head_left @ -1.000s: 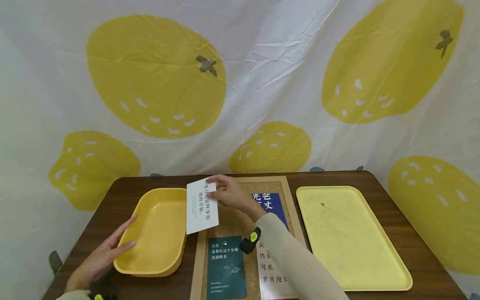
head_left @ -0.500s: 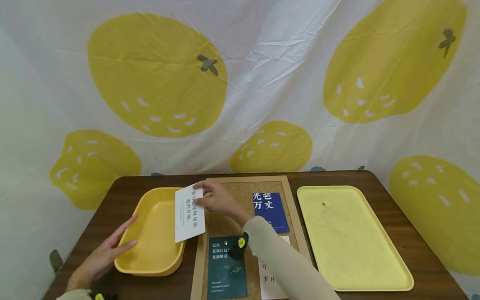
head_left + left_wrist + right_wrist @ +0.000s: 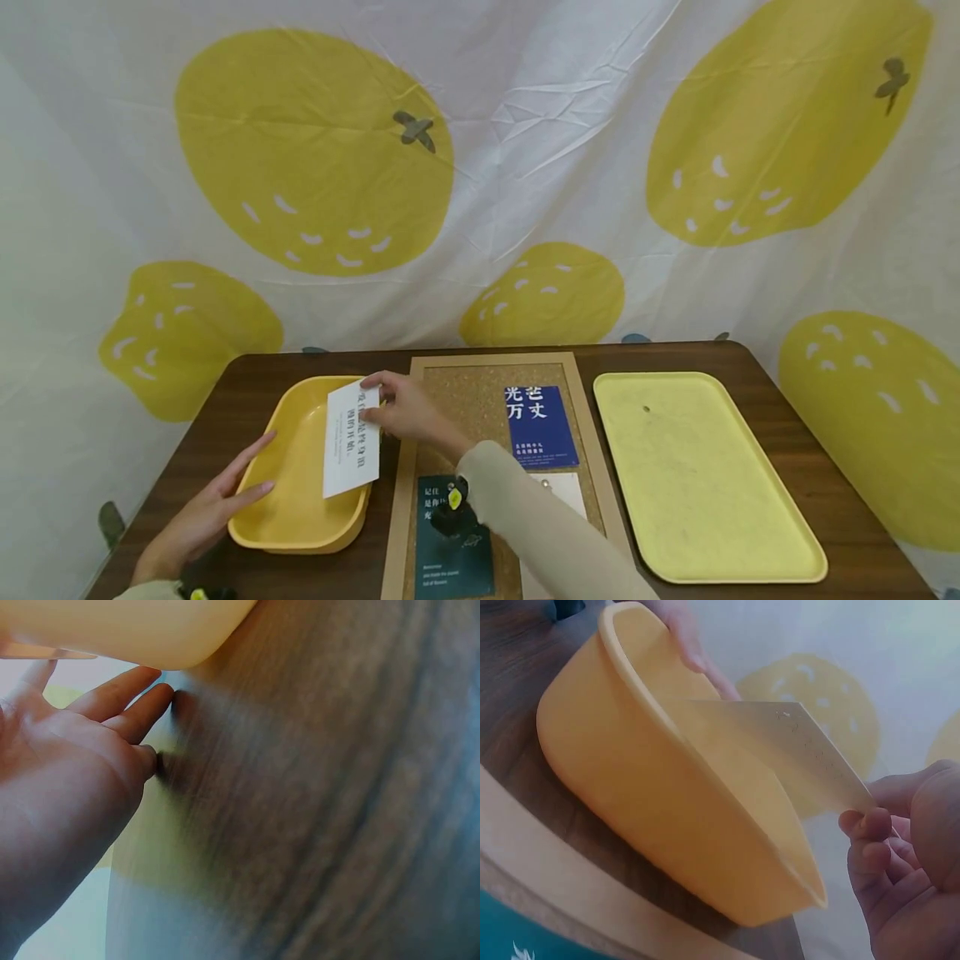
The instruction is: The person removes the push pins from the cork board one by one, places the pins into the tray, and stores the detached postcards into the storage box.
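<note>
- A white cloth (image 3: 525, 179) printed with yellow fruit hangs behind everything.
- The dark wooden table (image 3: 240, 393) carries the rest.
- On it lies a framed cork board (image 3: 459, 390), between the other two big pieces; its near edge is cut off.
- A pale yellow tray (image 3: 712, 483) lies to the board's right.
- A deep yellow bin (image 3: 292, 500) stands just left of the board.
- The left hand (image 3: 206, 504) touches the bin's left rim, fingers fairly straight and spread, not clenched (the left wrist view is dim, and the bin hides some fingertips).
- The right hand (image 3: 408, 408) pinches the white card (image 3: 349, 454) by its far right corner, between thumb and fingers, and is the nearer hand to it.
- That card is held tilted over the bin's right side; from the pinch it reaches leftward and toward the person, its long axis roughly along the bin's length. The right wrist view shows its free end past the rim, but whether it touches the inside is unclear.
- On the board, a green card (image 3: 457, 571) is partly covered by the wrist strap (image 3: 454, 510); a blue card (image 3: 542, 442) shows plainly; the right sleeve (image 3: 525, 500) hides much of a pale card (image 3: 566, 492).
- A small round pin (image 3: 546, 482) sits atop the pale card.
</note>
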The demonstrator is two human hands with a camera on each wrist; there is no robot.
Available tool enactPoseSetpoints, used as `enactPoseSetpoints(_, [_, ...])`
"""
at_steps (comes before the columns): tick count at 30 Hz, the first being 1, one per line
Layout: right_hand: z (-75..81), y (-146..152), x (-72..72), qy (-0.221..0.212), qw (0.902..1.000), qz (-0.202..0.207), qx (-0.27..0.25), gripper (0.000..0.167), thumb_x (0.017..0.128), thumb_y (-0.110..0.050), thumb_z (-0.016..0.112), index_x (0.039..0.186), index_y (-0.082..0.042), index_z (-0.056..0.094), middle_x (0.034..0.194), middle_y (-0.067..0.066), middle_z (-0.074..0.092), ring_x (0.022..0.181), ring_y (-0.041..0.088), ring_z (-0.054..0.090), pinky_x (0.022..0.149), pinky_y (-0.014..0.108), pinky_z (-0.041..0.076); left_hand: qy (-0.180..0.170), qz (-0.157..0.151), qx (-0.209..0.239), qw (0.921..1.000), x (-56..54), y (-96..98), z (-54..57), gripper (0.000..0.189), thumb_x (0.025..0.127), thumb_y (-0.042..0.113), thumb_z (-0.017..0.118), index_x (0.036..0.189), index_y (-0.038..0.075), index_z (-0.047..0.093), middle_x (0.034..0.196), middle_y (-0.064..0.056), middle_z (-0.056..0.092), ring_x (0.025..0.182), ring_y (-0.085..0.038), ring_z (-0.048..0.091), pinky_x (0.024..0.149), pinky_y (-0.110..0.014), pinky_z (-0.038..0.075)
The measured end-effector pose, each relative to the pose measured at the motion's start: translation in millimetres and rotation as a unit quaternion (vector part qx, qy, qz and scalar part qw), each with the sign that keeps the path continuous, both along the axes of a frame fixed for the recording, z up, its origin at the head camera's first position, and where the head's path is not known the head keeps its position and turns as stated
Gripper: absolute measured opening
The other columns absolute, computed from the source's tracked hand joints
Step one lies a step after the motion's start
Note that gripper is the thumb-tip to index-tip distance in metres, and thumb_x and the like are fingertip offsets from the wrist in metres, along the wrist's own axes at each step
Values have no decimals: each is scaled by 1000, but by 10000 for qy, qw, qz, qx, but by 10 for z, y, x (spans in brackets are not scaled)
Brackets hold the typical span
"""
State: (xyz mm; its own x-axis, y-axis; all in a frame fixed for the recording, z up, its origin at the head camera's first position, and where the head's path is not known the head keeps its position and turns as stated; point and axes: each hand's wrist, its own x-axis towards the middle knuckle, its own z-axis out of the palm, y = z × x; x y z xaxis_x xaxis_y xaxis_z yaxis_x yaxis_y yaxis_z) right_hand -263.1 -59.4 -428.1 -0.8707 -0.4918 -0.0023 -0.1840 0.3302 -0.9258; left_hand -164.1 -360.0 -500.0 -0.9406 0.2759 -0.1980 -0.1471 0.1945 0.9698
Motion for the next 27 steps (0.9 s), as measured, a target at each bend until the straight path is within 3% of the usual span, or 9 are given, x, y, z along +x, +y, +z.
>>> enactPoseSetpoints(5, [17,-96,50,159,9995,-46,259,37,90,-14,73,126,-13,63,92,-2,62,62,9,57,50,21,46,-53,96,-105,9999,-11,8,12,75,102,15,54,161,24,7,164,-17,-16,146,-33,4,89,-11,44])
enactPoseSetpoints(7, [15,-128,74,98,9994,-36,338,37,90,-16,73,126,-15,63,92,-4,62,62,9,57,51,22,48,-80,124,-150,9998,-13,7,12,76,102,16,54,161,24,7,164,-17,-16,146,-20,15,89,-11,45])
enactPoseSetpoints(11, [-5,-178,112,25,9991,32,424,39,90,-17,73,128,-16,62,90,-5,60,57,10,57,50,22,50,-129,157,-257,9995,-7,9,15,75,103,18,54,161,23,6,164,-18,-13,125,9,34,89,-15,47])
enactPoseSetpoints(13, [-22,-197,124,23,9990,58,441,40,90,-16,73,129,-15,61,89,-5,60,55,10,56,49,22,50,-143,172,-239,9995,-8,13,18,75,103,17,54,161,23,6,164,-18,-14,132,0,34,89,-16,48])
enactPoseSetpoints(16, [-52,-221,140,57,9989,60,468,39,91,-16,73,128,-15,61,88,-5,60,54,9,56,47,21,50,-177,195,-194,9995,-11,20,27,76,102,17,54,161,23,6,164,-17,-15,144,-28,17,88,-15,47])
enactPoseSetpoints(17, [-57,-228,146,38,9989,55,467,39,91,-16,73,128,-16,61,88,-6,60,54,9,56,47,21,50,-160,189,-188,9995,-10,21,28,76,102,17,54,161,22,6,164,-18,-15,144,-28,16,88,-14,47])
enactPoseSetpoints(19, [-66,-244,158,33,9989,55,472,38,91,-17,73,128,-16,61,87,-6,59,54,9,56,46,21,49,-116,149,-165,9997,-6,18,29,75,103,16,53,161,22,5,164,-18,-15,142,-12,23,88,-14,47])
enactPoseSetpoints(23, [-77,-269,185,-17,9986,47,519,38,91,-16,73,127,-16,61,86,-6,58,54,9,56,44,21,49,-53,63,-161,9998,9,13,28,74,103,16,51,161,22,5,164,-19,-15,113,21,35,90,-16,48])
enactPoseSetpoints(27, [-93,-285,199,-9,9981,79,611,39,92,-17,72,129,-16,60,87,-6,57,53,9,55,44,21,48,-61,60,-144,9999,9,12,25,73,104,16,51,161,22,5,164,-18,-15,113,21,36,90,-17,49])
